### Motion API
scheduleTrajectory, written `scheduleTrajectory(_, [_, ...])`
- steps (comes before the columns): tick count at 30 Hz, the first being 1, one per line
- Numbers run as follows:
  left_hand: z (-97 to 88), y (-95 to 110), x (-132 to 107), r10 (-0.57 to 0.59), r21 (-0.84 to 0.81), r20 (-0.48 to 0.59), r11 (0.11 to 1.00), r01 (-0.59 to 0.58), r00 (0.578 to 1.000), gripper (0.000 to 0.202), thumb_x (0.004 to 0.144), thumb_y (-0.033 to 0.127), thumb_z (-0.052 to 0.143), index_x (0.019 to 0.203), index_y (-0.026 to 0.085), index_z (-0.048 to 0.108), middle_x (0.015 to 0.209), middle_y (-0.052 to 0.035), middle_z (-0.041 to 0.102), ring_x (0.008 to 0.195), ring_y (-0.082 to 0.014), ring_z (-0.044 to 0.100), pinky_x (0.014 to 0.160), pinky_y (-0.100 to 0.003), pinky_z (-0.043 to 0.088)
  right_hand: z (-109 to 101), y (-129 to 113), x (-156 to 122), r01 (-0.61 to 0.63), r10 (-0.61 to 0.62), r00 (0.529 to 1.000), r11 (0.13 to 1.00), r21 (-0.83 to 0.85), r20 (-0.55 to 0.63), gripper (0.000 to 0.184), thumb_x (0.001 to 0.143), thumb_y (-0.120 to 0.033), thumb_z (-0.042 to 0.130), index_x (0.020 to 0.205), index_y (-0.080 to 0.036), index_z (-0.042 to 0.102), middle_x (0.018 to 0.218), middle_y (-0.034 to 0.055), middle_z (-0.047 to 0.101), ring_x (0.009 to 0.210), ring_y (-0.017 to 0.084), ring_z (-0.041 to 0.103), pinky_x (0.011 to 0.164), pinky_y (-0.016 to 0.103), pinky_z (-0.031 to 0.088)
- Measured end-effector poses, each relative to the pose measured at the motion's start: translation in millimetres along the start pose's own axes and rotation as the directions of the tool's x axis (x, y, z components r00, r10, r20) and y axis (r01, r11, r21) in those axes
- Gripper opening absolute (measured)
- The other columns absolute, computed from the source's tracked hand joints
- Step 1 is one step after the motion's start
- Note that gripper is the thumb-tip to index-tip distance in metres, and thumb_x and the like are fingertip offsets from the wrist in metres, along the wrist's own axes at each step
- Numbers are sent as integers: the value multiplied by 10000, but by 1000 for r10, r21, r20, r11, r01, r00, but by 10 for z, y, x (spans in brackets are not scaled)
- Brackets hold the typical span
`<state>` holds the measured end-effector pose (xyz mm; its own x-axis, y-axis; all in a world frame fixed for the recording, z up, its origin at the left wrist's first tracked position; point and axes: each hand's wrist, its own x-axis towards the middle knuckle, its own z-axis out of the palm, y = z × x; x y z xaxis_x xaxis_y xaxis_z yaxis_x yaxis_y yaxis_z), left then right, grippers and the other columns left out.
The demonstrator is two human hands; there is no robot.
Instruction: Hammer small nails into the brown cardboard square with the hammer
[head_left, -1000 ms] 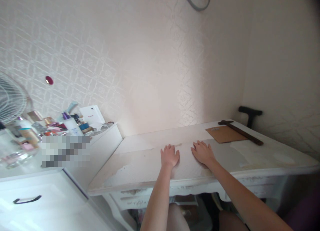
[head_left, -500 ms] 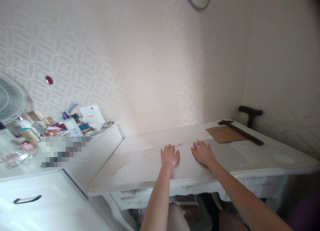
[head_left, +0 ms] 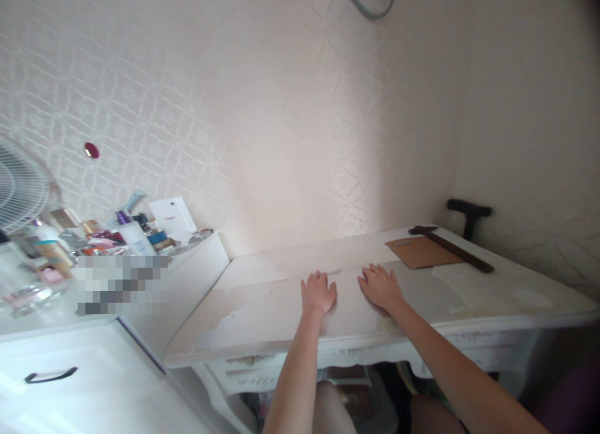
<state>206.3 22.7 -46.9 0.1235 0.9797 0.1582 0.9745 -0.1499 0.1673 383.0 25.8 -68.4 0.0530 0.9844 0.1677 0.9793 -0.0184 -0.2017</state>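
Both hands flat on the table, nothing gripped

Table (head_left: 269, 315) was the only thing touched, directly under both hands. Looked heavy and rigid; finish patchy, so I'd expect it to shed flakes if scraped. Best hold would be the front edge, one hand toward each end.

Hammer (head_left: 462, 252) lay toward the table's right end, head near the back edge, handle slanting toward the front right. Judged head-heavy, stiff, hard to damage; dark handle possibly slick. Grab point: lower half of the handle, the end nearest the table's front.

Brown card (head_left: 419, 254) lay on the table's right half, hammer handle along its right side. Probably light, stiffish, easy to slide or crease; take it by the front edge. Row of small shiny bits (head_left: 403, 242) near its back edge, too small to identify; tilting might spill them.

Left hand (head_left: 319, 294): mid-table, palm down, fingers extended and a little spread toward the back edge, thumb out, holding nothing.

Right hand (head_left: 380, 288): also mid-table, apart from the left, palm down, angled inward, fingers extended with small gaps, holding nothing. Both forearms crossed the table's front edge. Couldn't tell how hard either palm pressed.
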Motion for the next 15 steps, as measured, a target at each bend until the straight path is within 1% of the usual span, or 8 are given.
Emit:
scheduleTrajectory(9, [-13, 5, -8, 6, 9, 2, 1000, -6, 1000, 439, 936, 412, 328, 1286, 210, 500, 1431, -88, 431, 1331, -248, 352, 1094, -479, 230, -13, -2, -6, 8, -8, 1000, 1000, 0, 0, 462, 934, -353, 307, 1286, -141, 518, 1424, 151, 421, 1329, 294, 306, 1051, 524, 204])
scheduleTrajectory(15, [-12, 6, -11, 6, -4, -5, 1000, -6, 1000, 455, 932, 417, 335, 1292, 192, 498, 1427, -104, 433, 1328, -258, 357, 1095, -482, 234, -11, -4, -4, 3, -3, 1000, 1000, -2, -3, 459, 936, -353, 304, 1288, -149, 516, 1428, 142, 418, 1330, 292, 304, 1053, 520, 201])
